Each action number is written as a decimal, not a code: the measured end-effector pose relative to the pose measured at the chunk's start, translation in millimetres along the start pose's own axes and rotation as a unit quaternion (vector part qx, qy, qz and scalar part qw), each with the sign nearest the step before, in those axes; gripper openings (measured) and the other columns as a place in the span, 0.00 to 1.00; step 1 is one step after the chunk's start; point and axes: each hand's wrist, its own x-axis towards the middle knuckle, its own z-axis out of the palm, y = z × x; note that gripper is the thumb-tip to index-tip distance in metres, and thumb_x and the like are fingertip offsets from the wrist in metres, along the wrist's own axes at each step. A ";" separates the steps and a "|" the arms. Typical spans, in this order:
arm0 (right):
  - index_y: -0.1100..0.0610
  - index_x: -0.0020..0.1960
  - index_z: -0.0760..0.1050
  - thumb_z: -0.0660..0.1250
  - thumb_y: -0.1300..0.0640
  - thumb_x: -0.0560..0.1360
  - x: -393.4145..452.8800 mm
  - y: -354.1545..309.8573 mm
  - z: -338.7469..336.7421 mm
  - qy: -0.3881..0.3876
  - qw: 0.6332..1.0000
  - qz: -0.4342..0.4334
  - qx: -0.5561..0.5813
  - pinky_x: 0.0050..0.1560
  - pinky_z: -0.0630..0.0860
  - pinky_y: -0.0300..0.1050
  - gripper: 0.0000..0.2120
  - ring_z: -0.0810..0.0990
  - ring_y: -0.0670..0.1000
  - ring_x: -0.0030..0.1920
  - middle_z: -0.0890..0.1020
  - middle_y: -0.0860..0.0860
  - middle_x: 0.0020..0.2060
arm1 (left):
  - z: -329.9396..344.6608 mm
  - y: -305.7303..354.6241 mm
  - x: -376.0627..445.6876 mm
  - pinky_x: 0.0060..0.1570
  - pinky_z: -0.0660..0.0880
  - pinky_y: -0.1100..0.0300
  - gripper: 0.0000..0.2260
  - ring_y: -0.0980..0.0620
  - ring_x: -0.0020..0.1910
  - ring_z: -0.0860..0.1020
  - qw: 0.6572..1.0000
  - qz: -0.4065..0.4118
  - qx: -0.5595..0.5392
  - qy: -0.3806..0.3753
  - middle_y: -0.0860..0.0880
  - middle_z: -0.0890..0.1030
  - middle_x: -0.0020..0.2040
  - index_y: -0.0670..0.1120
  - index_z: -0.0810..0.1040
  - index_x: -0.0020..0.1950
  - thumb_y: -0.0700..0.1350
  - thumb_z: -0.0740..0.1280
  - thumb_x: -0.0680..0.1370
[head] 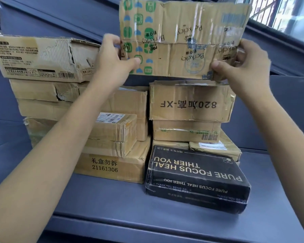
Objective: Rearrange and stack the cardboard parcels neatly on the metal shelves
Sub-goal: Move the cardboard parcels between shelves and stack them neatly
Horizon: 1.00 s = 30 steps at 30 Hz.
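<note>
Left hand, right hand pinch Berkeley carton ends; long axis level, directly above 820 box.

Single head-worn wide-angle view, looking forward and slightly down onto the metal shelf; sitting close, at arm's reach of the stacked parcels; edges bowing.
</note>
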 end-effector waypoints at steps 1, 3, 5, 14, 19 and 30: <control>0.50 0.57 0.75 0.70 0.49 0.62 -6.6 -1.8 -7.5 0.005 1.000 -0.004 0.017 0.55 0.78 0.52 0.24 0.82 0.48 0.51 0.82 0.48 0.51 | -2.8 6.1 -9.8 0.51 0.77 0.45 0.19 0.50 0.51 0.80 1.000 0.016 0.007 0.012 0.56 0.77 0.46 0.49 0.64 0.53 0.41 0.72 0.70; 0.48 0.57 0.74 0.70 0.49 0.61 -22.1 -1.9 -22.0 0.007 0.999 -0.008 0.051 0.55 0.78 0.53 0.25 0.82 0.47 0.52 0.83 0.48 0.51 | -7.1 15.6 -29.3 0.49 0.77 0.45 0.20 0.50 0.48 0.80 0.998 0.042 0.022 0.027 0.57 0.76 0.44 0.49 0.65 0.52 0.43 0.74 0.69; 0.48 0.58 0.74 0.70 0.52 0.62 -39.4 -0.6 -34.2 0.007 0.997 -0.003 0.074 0.55 0.78 0.53 0.24 0.82 0.46 0.51 0.83 0.46 0.50 | -7.9 21.9 -48.4 0.48 0.78 0.48 0.20 0.52 0.46 0.80 0.997 0.062 0.032 0.030 0.57 0.77 0.45 0.51 0.65 0.51 0.43 0.74 0.69; 0.44 0.55 0.75 0.70 0.55 0.63 -101.9 20.2 -59.8 -0.001 0.997 0.033 0.074 0.53 0.79 0.55 0.21 0.83 0.46 0.47 0.83 0.42 0.44 | 6.6 14.9 -114.0 0.44 0.78 0.54 0.21 0.56 0.41 0.78 0.998 0.012 0.054 0.021 0.56 0.75 0.47 0.51 0.66 0.54 0.43 0.74 0.70; 0.49 0.55 0.76 0.70 0.54 0.63 -136.4 37.1 -65.3 -0.012 0.994 0.070 0.077 0.52 0.79 0.57 0.20 0.83 0.49 0.47 0.84 0.47 0.46 | 16.4 1.1 -142.3 0.48 0.78 0.49 0.21 0.50 0.47 0.77 0.998 -0.025 0.057 0.000 0.52 0.76 0.51 0.53 0.66 0.54 0.42 0.74 0.69; 0.44 0.69 0.65 0.72 0.59 0.70 -205.4 82.5 -33.9 -0.034 0.986 0.160 0.046 0.50 0.68 0.21 0.32 0.77 0.36 0.48 0.78 0.34 0.48 | 50.8 -65.8 -190.0 0.58 0.67 0.55 0.28 0.42 0.64 0.70 0.976 -0.073 0.184 -0.089 0.40 0.71 0.66 0.41 0.56 0.73 0.42 0.65 0.78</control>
